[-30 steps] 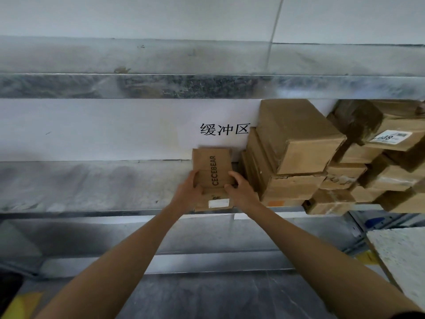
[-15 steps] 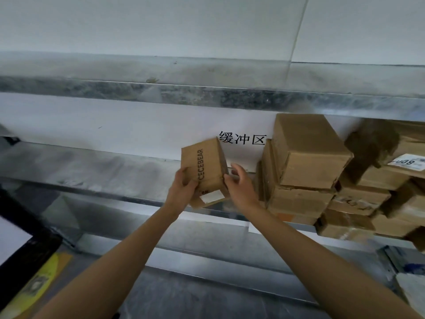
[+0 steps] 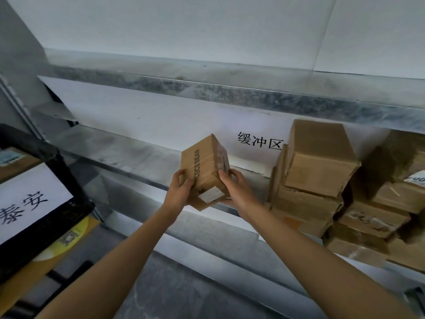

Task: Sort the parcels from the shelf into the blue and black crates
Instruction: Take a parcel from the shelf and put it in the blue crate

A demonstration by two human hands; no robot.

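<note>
A small brown cardboard parcel (image 3: 204, 166) printed CECEBEAR, with a white label near its lower end, is held tilted in the air in front of the metal shelf (image 3: 128, 150). My left hand (image 3: 180, 192) grips its left side with the thumb on the front face. My right hand (image 3: 234, 187) grips its right side and lower edge. A black crate (image 3: 69, 180) with a white paper sign stands at the left edge. No blue crate is in view.
A pile of several brown cardboard parcels (image 3: 322, 176) fills the right part of the shelf, reaching the right edge. A paper sign with black characters (image 3: 259, 141) is on the wall behind. Another shelf board (image 3: 230, 93) runs above. Grey floor lies below.
Both hands lifted the parcel off the shelf, tilted it and brought it toward me and to the left. The view swung left, so the black crate came into sight.
</note>
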